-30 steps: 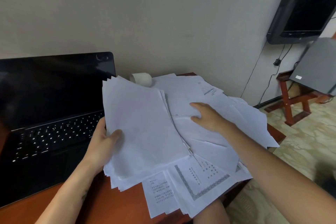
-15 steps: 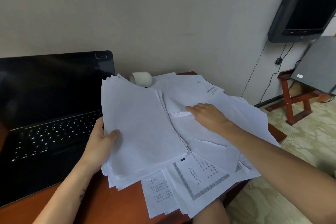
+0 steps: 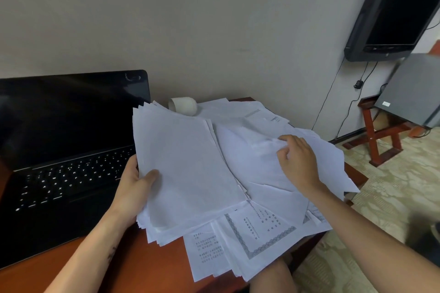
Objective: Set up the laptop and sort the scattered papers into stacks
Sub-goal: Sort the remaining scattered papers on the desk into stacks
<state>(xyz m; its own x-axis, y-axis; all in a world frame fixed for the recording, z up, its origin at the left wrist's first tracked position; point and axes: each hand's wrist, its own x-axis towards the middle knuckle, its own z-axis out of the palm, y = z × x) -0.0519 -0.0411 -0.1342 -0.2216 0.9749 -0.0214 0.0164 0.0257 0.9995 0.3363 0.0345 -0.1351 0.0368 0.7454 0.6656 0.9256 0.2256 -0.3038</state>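
Observation:
An open black laptop (image 3: 59, 150) with a dark screen stands at the left of the red-brown table (image 3: 133, 266). My left hand (image 3: 135, 185) grips a thick stack of white sheets (image 3: 188, 169) by its left edge, thumb on top, held above the table. To the right, scattered papers (image 3: 266, 228) cover the table, some printed, one with an ornate border. My right hand (image 3: 297, 159) lies on this pile and pinches a white sheet (image 3: 259, 150) with curled fingertips.
A white paper roll (image 3: 184, 105) lies by the wall behind the stack. Papers overhang the table's right and front edges. A wall-mounted black screen (image 3: 400, 7), cables, and a grey box (image 3: 414, 95) on a red wooden stand are at the right.
My right hand has slid farther right and back over the loose pile, and its fingers have curled onto a sheet. My left hand and its stack have barely moved.

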